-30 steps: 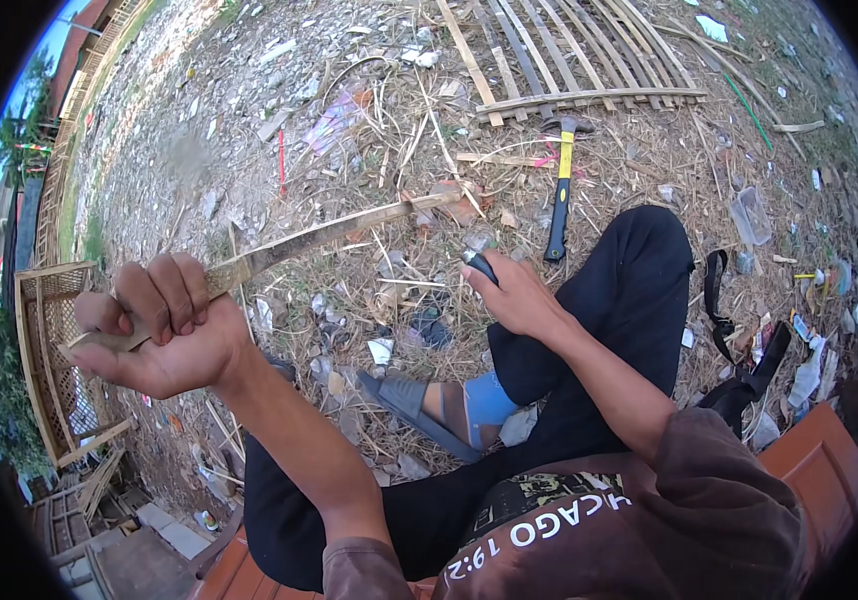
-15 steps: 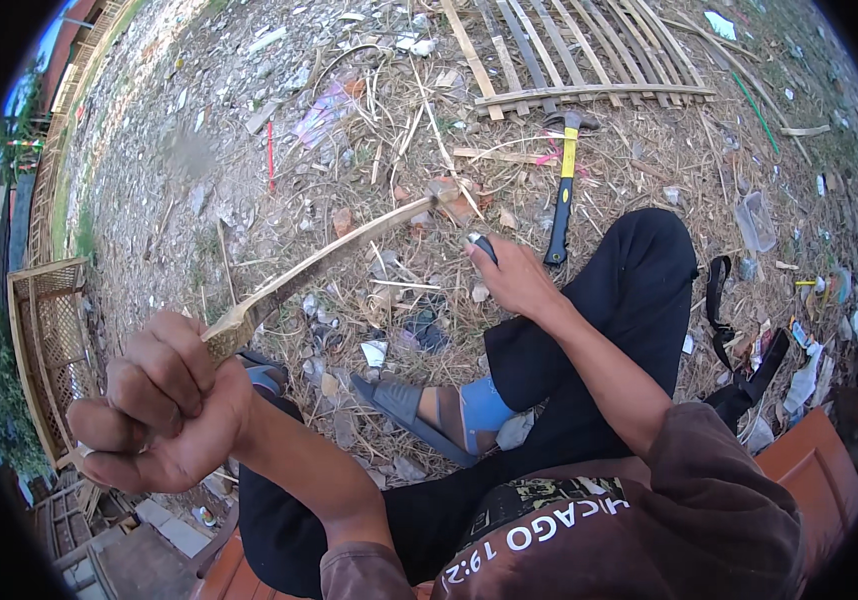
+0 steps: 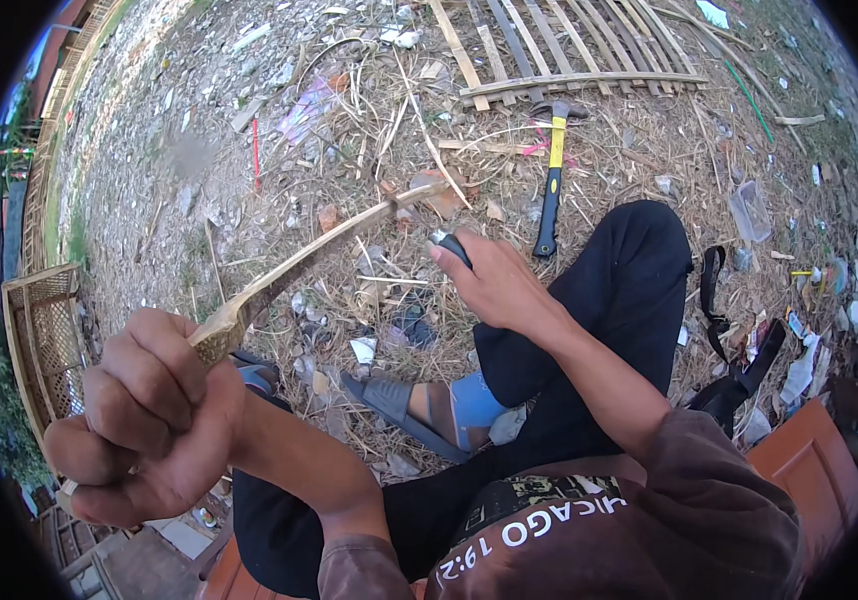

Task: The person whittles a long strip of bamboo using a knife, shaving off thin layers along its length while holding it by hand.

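My left hand (image 3: 144,420), at the lower left, is closed around the thick end of a pale, split bamboo strip (image 3: 324,240). The strip rises in a slight bow toward the middle, its far end over the littered ground. My right hand (image 3: 497,283) grips a short black handle (image 3: 456,249) with a light, metallic-looking end; which tool it is I cannot make out. This hand is below the strip's far end, apart from it. Beyond my right knee lies a hammer (image 3: 555,180) with a yellow and black handle.
A slatted frame (image 3: 584,78) lies at the back. To the right are a clear plastic container (image 3: 749,212) and a black strap (image 3: 713,290). A red stick (image 3: 257,155) lies at left centre. A lattice panel (image 3: 47,340) stands at far left. Stones and dry scraps litter the ground.
My right hand has moved left with the black handle. My left hand has shifted slightly left and down, still holding the bamboo strip. The whole view has shifted a little.
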The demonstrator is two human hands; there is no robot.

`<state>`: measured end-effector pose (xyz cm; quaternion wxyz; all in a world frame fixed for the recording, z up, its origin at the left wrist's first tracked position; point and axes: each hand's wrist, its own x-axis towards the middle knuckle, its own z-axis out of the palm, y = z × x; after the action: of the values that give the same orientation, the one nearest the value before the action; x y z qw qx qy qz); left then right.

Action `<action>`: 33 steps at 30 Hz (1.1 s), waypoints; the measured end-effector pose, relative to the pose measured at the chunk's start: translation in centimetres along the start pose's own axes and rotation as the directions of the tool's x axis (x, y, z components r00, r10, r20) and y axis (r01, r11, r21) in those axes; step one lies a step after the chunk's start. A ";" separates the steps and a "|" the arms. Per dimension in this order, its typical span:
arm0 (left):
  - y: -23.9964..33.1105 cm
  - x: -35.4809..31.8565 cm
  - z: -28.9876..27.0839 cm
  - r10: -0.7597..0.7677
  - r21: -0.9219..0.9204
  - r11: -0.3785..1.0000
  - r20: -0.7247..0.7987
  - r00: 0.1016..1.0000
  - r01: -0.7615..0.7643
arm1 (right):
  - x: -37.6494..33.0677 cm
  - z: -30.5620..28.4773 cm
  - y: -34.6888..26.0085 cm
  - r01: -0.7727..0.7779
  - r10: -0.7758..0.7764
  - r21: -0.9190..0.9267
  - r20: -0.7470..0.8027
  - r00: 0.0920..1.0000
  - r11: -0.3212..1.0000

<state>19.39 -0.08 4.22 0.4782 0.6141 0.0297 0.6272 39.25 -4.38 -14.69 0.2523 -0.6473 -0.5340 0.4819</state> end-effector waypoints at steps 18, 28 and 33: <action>-0.7 1.6 -2.5 0.209 0.337 0.934 -0.237 0.949 -0.122 | -5.6 0.3 -13.7 0.407 -0.454 0.353 0.056 0.889 0.842; 0.3 -0.6 -3.6 0.321 0.351 0.917 -0.363 0.875 -0.191 | -6.5 3.1 -11.4 0.533 -0.543 0.185 0.001 0.840 0.826; 0.7 -1.3 -3.9 0.327 0.413 0.895 -0.354 0.876 -0.167 | -6.4 3.5 -11.1 0.565 -0.567 0.103 -0.007 0.823 0.819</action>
<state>15.63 0.83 2.79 0.2507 0.5444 0.1682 0.7826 31.33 -7.62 -4.53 0.4098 -0.4402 -0.6800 0.4193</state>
